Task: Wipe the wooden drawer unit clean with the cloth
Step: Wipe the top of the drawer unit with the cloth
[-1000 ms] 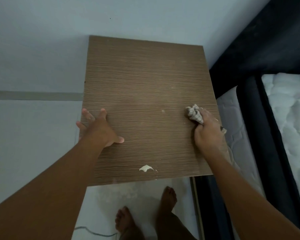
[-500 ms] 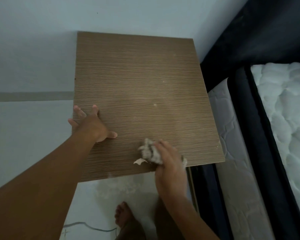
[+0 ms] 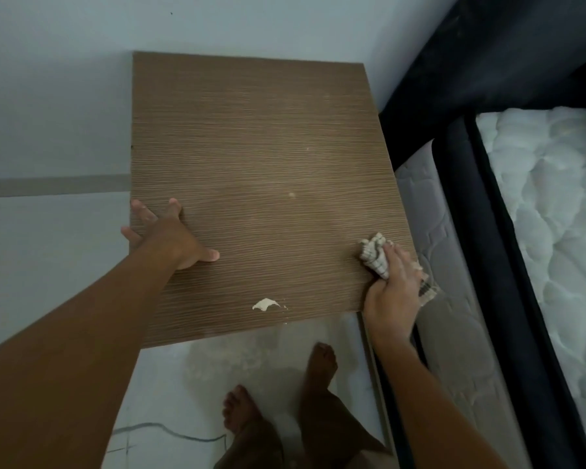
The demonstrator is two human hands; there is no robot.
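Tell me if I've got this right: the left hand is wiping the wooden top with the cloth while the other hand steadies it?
Not quite: the head view shows the right hand holding the cloth at the top's right edge. The left hand lies flat, steadying it.

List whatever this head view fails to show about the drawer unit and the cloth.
1. Drawer unit: only its top panel shows; the drawer fronts sit below it, out of sight.
2. Cloth: mostly covered by the right hand, so its full extent is hidden.
3. Pale patch near the front edge: chipped veneer or residue, too blurred to tell.
4. Left hand: fingertips curl over the left edge, hidden.
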